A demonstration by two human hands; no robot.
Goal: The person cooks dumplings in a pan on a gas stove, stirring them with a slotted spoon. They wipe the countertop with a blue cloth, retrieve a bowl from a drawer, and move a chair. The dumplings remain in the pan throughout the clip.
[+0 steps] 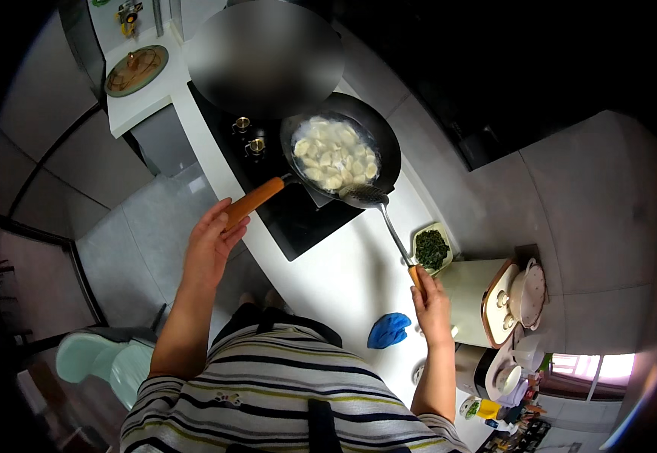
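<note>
A dark wok sits on the black cooktop. Many pale dumplings float in its steaming, bubbling water. My left hand is at the end of the wok's wooden handle, thumb on top and fingers loosely around the underside. In my right hand is the wooden grip of a slotted metal skimmer. The perforated bowl of the skimmer rests at the near rim of the wok and looks free of dumplings. A blurred round patch hides the far edge of the wok.
On the white counter are a blue cloth and a dish of chopped greens. Appliances stand right, with a lidded pot on top of one. A round lid lies far left. Two brass-coloured knobs rise from the cooktop.
</note>
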